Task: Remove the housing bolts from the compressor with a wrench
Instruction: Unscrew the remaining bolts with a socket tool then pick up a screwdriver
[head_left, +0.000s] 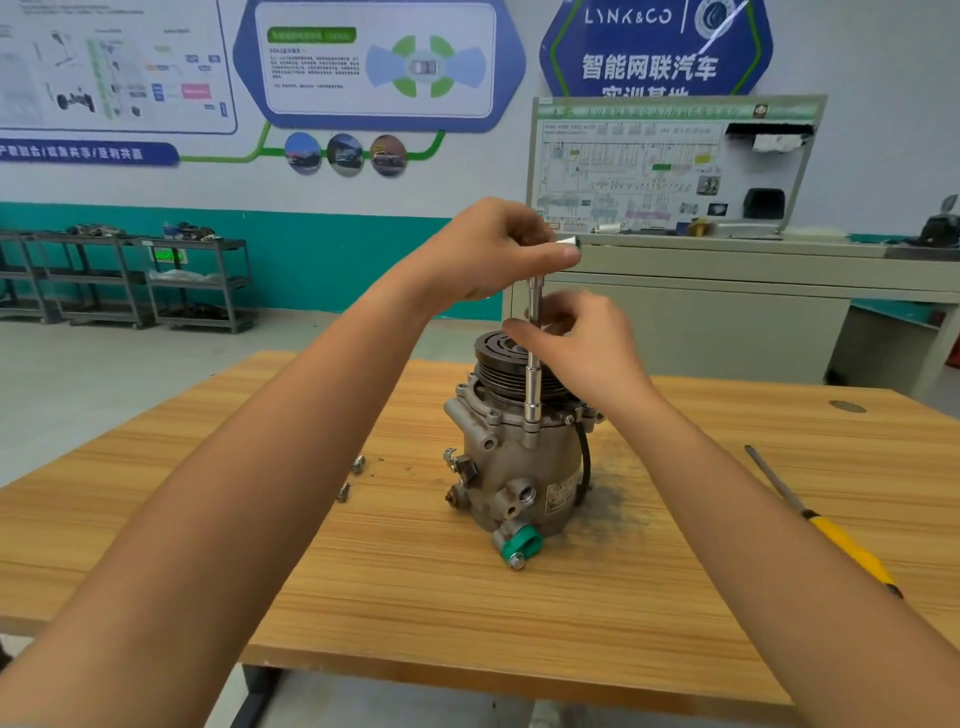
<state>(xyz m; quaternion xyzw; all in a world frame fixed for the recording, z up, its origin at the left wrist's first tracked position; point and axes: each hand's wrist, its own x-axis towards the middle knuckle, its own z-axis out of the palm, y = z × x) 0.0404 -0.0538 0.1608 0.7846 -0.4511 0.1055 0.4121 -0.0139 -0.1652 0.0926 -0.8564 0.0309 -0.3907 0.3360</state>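
**Wooden table, compressor upright, wrench seated on a near flange bolt**

Wooden table (467, 597) in a training workshop is carrying the compressor (519, 478), which is standing on end near the middle with its pulley (493, 358) facing up, so the housing bolts around the flange are pointing upward and reachable from above. A long socket wrench (533, 400) is standing vertically, its socket sitting over a bolt on the near side of the flange, just beside the pulley.

The left hand (488, 254) is curling its fingers around the cross handle at the top, probably supplying the turn. The right hand (582, 343) is pinching the shaft partway down with thumb and fingertips, likely steadying it so the socket is not slipping off the bolt head.

Two small loose fasteners (358, 463), too small to identify surely, are lying on the table left of the compressor, out of the working area. A yellow-handled screwdriver (836, 540) is lying to the right, partly hidden behind the right forearm, untouched
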